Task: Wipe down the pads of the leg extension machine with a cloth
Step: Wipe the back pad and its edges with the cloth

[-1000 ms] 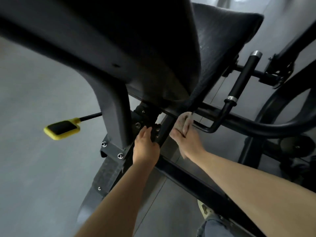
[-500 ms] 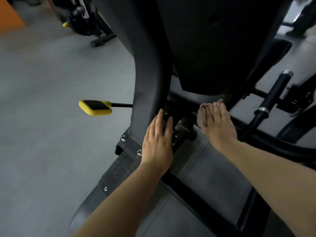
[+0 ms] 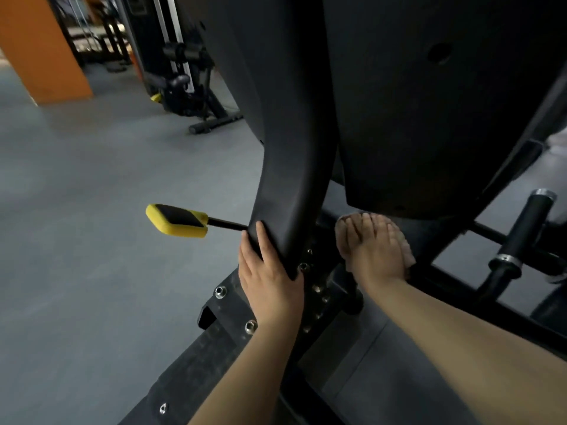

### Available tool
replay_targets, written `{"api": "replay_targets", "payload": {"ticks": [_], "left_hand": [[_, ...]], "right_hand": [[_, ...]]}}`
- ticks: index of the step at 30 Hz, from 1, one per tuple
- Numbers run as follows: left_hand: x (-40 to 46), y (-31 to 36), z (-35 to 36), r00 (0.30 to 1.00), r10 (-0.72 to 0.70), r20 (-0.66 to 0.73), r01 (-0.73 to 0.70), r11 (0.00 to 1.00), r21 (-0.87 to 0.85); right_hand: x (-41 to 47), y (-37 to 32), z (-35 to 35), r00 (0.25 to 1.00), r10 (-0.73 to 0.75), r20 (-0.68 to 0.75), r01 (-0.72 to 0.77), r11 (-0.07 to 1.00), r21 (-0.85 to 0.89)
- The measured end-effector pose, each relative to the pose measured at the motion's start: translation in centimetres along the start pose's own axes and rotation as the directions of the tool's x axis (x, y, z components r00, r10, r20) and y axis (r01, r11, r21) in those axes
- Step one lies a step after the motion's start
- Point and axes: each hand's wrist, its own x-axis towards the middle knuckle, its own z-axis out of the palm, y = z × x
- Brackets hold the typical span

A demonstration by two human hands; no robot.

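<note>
The leg extension machine fills the view: a curved black frame post (image 3: 288,148) and the dark rear shell of the back pad (image 3: 429,102). My left hand (image 3: 267,271) rests against the left side of the post near its base, fingers straight, partly hidden by the post's edge. With straight fingers, my right hand (image 3: 374,250) presses a pale cloth (image 3: 341,237) onto the dark machine part just below the shell's lower edge. The cloth shows around my fingers on both sides.
A yellow-edged lever paddle (image 3: 175,220) sticks out left of the post. A black side handle with metal rings (image 3: 527,228) stands at the right. Bolted base plate (image 3: 221,305) lies below. Grey floor (image 3: 92,240), an orange pillar (image 3: 40,47) and another machine (image 3: 184,81) are at far left.
My left hand has shifted from the post's front to its left side and slightly up. My right hand with the cloth stays under the shell's lower edge. The view has tilted upward.
</note>
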Motion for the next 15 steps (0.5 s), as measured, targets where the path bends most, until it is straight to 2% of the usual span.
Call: {"api": "replay_targets", "payload": {"ticks": [2, 5, 10, 12, 15], "left_hand": [[0.0, -0.3, 0.5, 0.999, 0.017, -0.050, -0.018, 1.000, -0.018], [0.1, -0.8, 1.1, 0.995, 0.039, -0.090, -0.038, 0.999, 0.009], [0.0, -1.0, 1.4, 0.994, 0.061, -0.094, -0.055, 0.997, 0.060], [0.2, -0.9, 1.3, 0.993, 0.068, -0.098, -0.063, 0.996, 0.062], [0.2, -0.9, 1.1, 0.994, 0.068, -0.084, -0.061, 0.995, 0.083]], "right_hand": [[1.8, -1.1, -0.4, 0.998, -0.066, -0.008, 0.066, 0.997, -0.047], [3.8, -2.3, -1.6, 0.988, -0.147, -0.049, 0.146, 0.989, -0.027], [5.7, -3.6, -2.6, 0.947, -0.302, -0.113, 0.301, 0.953, -0.021], [5.9, -3.9, -3.3, 0.945, -0.303, -0.125, 0.303, 0.953, -0.015], [6.3, -3.5, -2.5, 0.965, -0.263, -0.005, 0.262, 0.965, -0.026]]}}
